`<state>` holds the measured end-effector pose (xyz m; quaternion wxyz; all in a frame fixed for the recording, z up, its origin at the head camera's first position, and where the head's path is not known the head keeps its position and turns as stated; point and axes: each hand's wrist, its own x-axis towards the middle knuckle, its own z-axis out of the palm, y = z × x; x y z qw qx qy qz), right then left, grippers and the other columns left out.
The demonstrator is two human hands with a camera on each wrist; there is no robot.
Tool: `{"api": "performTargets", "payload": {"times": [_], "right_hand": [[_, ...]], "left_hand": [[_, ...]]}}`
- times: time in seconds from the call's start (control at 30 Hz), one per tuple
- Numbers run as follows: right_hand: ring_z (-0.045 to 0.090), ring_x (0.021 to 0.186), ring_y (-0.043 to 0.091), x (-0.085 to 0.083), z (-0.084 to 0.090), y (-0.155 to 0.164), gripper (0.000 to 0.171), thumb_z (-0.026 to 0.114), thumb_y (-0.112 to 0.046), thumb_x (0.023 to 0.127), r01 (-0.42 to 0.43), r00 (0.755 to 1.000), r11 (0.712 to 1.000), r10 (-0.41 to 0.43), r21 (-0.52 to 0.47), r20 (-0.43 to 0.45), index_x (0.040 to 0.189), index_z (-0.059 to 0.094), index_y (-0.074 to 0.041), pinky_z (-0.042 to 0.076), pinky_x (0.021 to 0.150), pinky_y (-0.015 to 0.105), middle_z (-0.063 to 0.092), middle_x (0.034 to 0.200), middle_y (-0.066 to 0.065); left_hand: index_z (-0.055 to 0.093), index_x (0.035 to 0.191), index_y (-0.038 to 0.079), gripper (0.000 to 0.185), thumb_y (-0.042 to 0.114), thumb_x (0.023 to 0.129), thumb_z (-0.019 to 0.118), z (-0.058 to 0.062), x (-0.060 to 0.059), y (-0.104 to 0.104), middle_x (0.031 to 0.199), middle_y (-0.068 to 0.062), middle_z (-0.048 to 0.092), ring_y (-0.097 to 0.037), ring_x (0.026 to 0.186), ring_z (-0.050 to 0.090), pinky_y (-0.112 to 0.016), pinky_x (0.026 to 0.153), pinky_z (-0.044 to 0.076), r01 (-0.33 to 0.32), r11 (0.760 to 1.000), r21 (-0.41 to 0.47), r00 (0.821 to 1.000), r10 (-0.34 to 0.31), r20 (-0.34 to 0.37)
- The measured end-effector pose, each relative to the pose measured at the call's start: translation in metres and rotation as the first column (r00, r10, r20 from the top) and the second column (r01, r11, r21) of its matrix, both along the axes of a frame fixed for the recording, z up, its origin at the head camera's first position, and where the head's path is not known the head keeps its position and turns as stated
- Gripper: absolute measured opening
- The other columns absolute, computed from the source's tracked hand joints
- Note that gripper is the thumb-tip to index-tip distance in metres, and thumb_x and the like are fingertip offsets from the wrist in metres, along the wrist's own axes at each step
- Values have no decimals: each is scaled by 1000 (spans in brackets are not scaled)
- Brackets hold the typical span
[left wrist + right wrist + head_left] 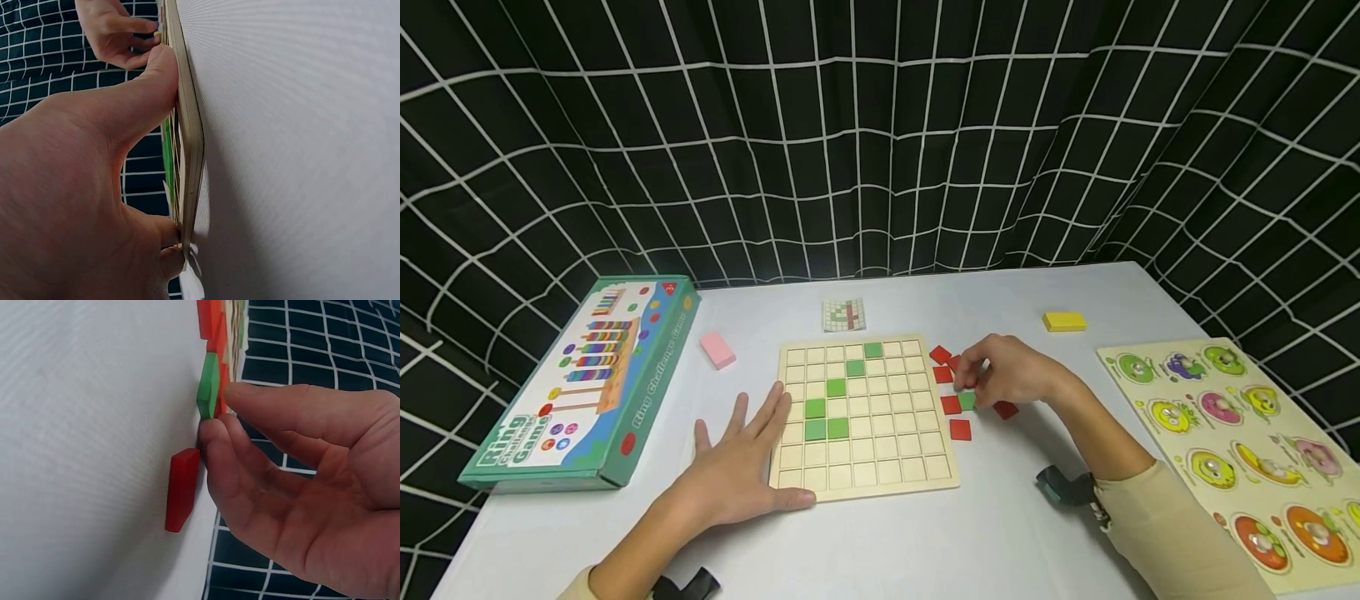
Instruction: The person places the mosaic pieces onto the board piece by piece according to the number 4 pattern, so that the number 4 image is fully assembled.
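A wooden grid board (865,467) lies at the table's middle, with several green tiles (836,387) set in a diagonal run. My left hand (741,458) lies flat at the board's front-left corner, fingers straight. Its thumb (150,87) presses the board's edge (190,137). Right of the board lie loose red tiles (959,429). My right hand (1011,371) curls over them, and its fingertips (215,434) pinch a green tile (967,401) (208,384) that lies among them. One red tile (182,487) sits just beside the fingers.
A green "Ring Challenge Game" box (580,383) stands at the left. A pink block (717,349), a small pattern card (844,315) and a yellow block (1064,322) lie behind the board. A peg puzzle with fruit pictures (1240,433) fills the right edge. Black gridded cloth hangs behind the table.
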<state>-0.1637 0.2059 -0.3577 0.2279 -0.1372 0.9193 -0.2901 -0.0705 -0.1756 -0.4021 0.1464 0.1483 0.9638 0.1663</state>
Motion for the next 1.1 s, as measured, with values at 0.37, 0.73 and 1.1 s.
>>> {"api": "performTargets", "payload": {"times": [0.37, 0.73, 1.1], "right_hand": [[59, 82, 20, 2, -8, 0, 22, 84, 3, 76, 4, 999, 1000, -2, 29, -49, 91, 77, -12, 52, 72, 32, 66, 89, 7], [58, 85, 21, 5, -10, -4, 23, 86, 2, 74, 1, 996, 997, 6, 73, -91, 88, 77, -13, 53, 70, 31, 67, 86, 6], [59, 80, 19, 8, -10, -6, 25, 84, 8, 72, -21, 992, 996, 31, 81, -119, 85, 76, -12, 53, 66, 30, 68, 81, 4]], "left_hand": [[14, 169, 14, 132, 83, 73, 72, 0, 0, 0, 177, -2, 4, -51, 159, 5, -92, 104, 1, 0, 1000, 1, 1000, 0, 0], [13, 169, 14, 132, 83, 73, 72, 1, 1, 1, 177, -3, 4, -51, 159, 5, -92, 105, 1, 0, 1000, -1, 1000, 0, 0], [15, 168, 13, 132, 83, 73, 72, 1, 1, 2, 177, -3, 5, -51, 159, 7, -92, 104, 4, 0, 1000, -13, 1000, 0, -12]]}}
